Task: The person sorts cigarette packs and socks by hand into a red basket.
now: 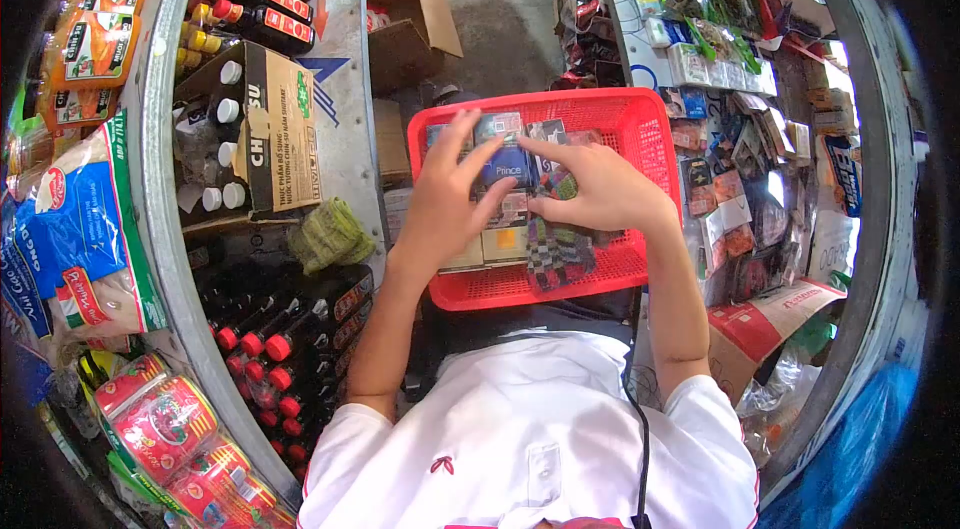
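A red plastic basket [548, 297] in front of me holds several small boxes that look like cigarette packs. Among them lies a dark blue pack marked Prince [508, 171], between my two hands. My left hand [455, 194] reaches over the packs with fingers spread, its index fingertip and thumb at the blue pack's left part. From the other side my right hand [610, 187] has its index finger and thumb stretched apart, tips by the pack's right edge. Below the right hand rests a checkered knitted cloth [562, 254]. Pale packs [503, 244] sit at the near left of the basket.
Metal shelving [345, 79] on the left carries sauce bottles [275, 14] and an open Chin-su carton [285, 129]. A green cloth [332, 234] lies near its edge. Packaged goods [725, 189] crowd the right shelf. An open cardboard box [415, 24] stands beyond the basket.
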Demonstrator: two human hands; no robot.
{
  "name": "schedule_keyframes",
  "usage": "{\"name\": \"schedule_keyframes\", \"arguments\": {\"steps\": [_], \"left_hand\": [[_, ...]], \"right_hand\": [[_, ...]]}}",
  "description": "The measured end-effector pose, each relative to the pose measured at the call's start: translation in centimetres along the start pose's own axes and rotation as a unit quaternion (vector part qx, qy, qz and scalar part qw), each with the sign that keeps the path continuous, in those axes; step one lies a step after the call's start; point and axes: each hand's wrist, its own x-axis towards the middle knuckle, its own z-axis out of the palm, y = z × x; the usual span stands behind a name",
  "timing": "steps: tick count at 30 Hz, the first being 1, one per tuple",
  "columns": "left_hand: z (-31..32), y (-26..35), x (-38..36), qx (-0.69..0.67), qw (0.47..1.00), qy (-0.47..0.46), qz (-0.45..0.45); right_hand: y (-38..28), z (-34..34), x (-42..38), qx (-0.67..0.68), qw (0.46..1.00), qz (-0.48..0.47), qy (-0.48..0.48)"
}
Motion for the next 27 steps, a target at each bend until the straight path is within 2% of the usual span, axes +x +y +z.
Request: {"name": "schedule_keyframes", "arguments": {"steps": [1,3,5,7,8,11,13,16,19,22,27], "left_hand": [[-0.3,0.0,0.0,0.001,1.0,0.001,0.0],[-1.1,0.1,-0.3,0.096,0.994,0.06,0.011],[-0.5,-0.8,-1.1,0.079,0.995,0.06,-0.024],[-0.1,-1.0,-1.3,0.047,0.997,0.031,-0.061],[0.0,-1.0,-1.4,0.046,0.997,0.031,-0.06],[-0.1,-0.5,-1.0,0.095,0.995,0.036,-0.023],[-0.2,-0.5,-0.4,0.108,0.993,0.038,-0.001],[0.0,-1.3,0.6,0.136,0.99,0.016,0.028],[0.0,-1.1,1.6,0.129,0.99,0.048,0.024],[-0.3,-1.7,2.1,0.137,0.99,0.02,0.032],[-0.1,-1.4,2.3,0.17,0.984,0.045,0.037]], "right_hand": [[-0.3,-0.1,0.0,0.0,1.0,0.016,0.006],[0.8,-0.4,-0.3,0.005,1.0,0.01,0.012],[1.3,-0.4,-0.3,0.011,1.0,0.004,0.017],[1.0,-0.8,0.2,0.055,0.994,0.036,-0.082],[1.3,-0.6,0.3,0.055,0.994,0.037,-0.081],[2.6,0.3,0.7,0.058,0.993,0.047,-0.095],[3.0,0.5,0.8,0.116,0.987,0.031,-0.107],[2.6,0.7,0.8,0.077,0.987,0.044,-0.131],[2.5,0.7,0.8,0.082,0.986,0.038,-0.137],[3.3,1.1,0.7,0.071,0.99,0.002,-0.124],[2.5,0.5,0.7,0.061,0.986,0.03,-0.155]]}}
